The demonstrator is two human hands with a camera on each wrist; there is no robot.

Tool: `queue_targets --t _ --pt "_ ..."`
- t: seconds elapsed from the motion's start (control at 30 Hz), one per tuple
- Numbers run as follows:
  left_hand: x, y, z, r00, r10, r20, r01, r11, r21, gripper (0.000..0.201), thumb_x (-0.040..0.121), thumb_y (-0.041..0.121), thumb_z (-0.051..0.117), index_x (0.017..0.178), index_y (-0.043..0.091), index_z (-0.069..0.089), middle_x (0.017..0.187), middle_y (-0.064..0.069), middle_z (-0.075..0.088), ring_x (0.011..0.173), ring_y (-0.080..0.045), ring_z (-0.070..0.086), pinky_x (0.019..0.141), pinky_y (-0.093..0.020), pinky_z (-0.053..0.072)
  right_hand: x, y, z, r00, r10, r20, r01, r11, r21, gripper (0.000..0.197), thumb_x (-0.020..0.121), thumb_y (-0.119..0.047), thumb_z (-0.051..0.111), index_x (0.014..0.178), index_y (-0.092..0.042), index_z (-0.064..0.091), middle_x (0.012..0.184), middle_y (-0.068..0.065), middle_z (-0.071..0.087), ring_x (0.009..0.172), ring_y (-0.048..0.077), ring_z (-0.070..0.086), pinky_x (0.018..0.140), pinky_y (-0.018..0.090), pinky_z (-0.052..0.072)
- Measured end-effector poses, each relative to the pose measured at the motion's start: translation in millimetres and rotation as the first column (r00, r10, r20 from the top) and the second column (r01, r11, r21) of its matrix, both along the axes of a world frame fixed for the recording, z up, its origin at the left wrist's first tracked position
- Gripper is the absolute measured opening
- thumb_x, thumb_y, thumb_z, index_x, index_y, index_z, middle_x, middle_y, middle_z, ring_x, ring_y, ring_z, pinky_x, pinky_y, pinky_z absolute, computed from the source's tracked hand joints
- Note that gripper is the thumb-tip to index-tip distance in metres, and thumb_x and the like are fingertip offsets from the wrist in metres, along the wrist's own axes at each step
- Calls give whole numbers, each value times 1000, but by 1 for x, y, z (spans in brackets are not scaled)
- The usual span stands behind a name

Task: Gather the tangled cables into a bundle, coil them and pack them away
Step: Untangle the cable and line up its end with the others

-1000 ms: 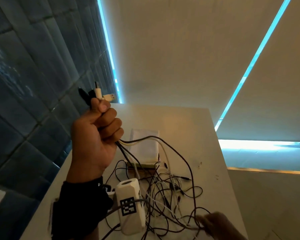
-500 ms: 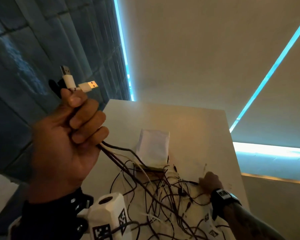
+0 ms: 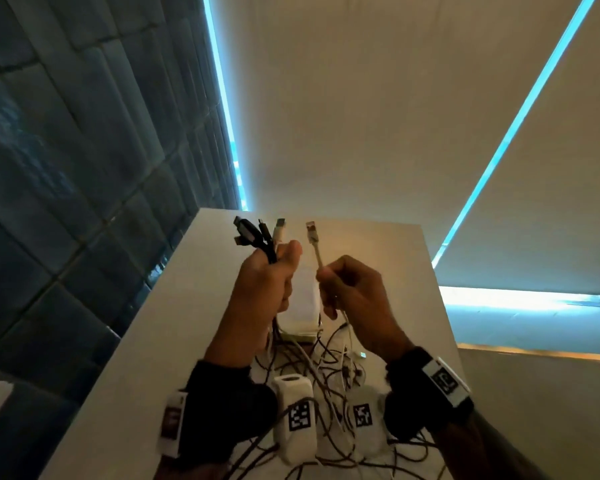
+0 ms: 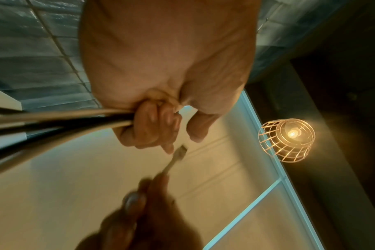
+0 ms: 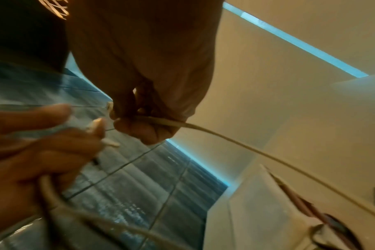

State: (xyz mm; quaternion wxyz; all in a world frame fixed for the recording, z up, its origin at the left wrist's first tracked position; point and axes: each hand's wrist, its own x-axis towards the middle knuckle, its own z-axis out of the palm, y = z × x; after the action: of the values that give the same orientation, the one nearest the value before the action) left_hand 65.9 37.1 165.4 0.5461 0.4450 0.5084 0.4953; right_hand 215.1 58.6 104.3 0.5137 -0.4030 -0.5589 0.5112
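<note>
Dim blue tiled wall on the left, pale blinds edged with cyan light behind, and a white tabletop (image 3: 201, 306) running away from the viewer. From the head view, the left hand (image 3: 264, 289) is raised, its grip closed around a bunch of cable ends (image 3: 260, 233), black and white plugs sticking up above the fist. Just beside it the right hand (image 3: 357, 299) pinches a single white cable (image 3: 314, 244) below its plug, held upright. Most of the tangled cables (image 3: 326, 368) lie in a loose heap on the tabletop beneath both wrists, draped over a white pouch (image 3: 300, 306).

Left wrist view: fingers curled tight on several strands that run off to the left; the white plug nears them, blurred. A caged lamp (image 4: 286, 139) glows above.

Right wrist view: thumb and fingers pinch the white cable, which trails down toward the tabletop.

Likely risks: opening the left grip to accept the new end could let held plugs slip out; and lifting with loops knotted below may tighten the tangle or drag the pouch along.
</note>
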Motion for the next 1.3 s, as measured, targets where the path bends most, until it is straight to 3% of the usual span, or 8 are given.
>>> queue_targets --t 0.17,0.37,0.5,0.57,0.67,0.83,1.07,1.3 --pt "5 -10 -1 981 110 -157 -98 992 80 32 97 38 46 93 12 64 45 12 47 40 -3 40 42 -17 31 -25 -22 19 995 98 -4 -97 991 91 19 96 -13 55 85 2 60 61 7 53 50 18 40 45 23 35" --pt "-15 -11 3 969 245 -46 -232 954 190 29 98 40 45 78 26 60 58 5 41 48 -7 36 50 -28 31 -22 -30 -3 986 139 91 -144 988 56 32 97 -20 50 75 1 62 55 -11 42 49 0 34 48 12 30" --pt "-21 -15 12 958 268 102 -282 944 173 20 100 31 40 95 23 58 84 8 59 80 -10 63 71 -30 53 -16 -35 -29 978 200 50 -197 979 -57 36 96 -25 51 71 0 56 58 -6 43 50 3 34 49 14 30" --pt "-24 -18 18 953 186 238 -232 956 181 23 101 29 38 89 19 55 74 5 60 64 -10 63 58 -25 52 -15 -38 -42 975 218 40 -214 973 -92 41 96 -24 52 72 9 51 62 5 40 51 6 34 49 17 30" --pt "-26 -22 28 913 67 403 -170 960 224 37 103 28 34 71 15 46 50 8 35 39 -5 28 39 -20 26 -17 -40 -55 968 245 46 -239 964 -113 45 95 -27 55 74 12 51 66 13 44 50 6 36 47 16 31" --pt "-36 -32 53 874 -10 485 -184 919 349 33 100 31 36 72 18 44 49 11 29 39 -3 18 38 -19 19 -19 -40 -79 974 220 59 -209 965 -156 36 92 -35 59 73 -4 62 65 7 47 57 9 41 54 22 34" --pt "-51 -48 78 843 -90 530 -190 872 450 36 103 32 28 72 19 41 48 11 29 39 -2 20 38 -19 21 -12 -44 -106 979 124 160 -90 975 -205 38 95 -13 55 66 -28 72 61 -13 61 63 -1 52 64 17 40" --pt "-55 -44 79 902 -90 422 -80 926 370 34 100 36 32 71 19 41 46 12 26 36 -2 17 35 -18 16 -2 -37 -122 957 -17 289 91 966 -243 28 94 -16 59 71 -5 70 67 1 62 63 5 53 64 23 43"
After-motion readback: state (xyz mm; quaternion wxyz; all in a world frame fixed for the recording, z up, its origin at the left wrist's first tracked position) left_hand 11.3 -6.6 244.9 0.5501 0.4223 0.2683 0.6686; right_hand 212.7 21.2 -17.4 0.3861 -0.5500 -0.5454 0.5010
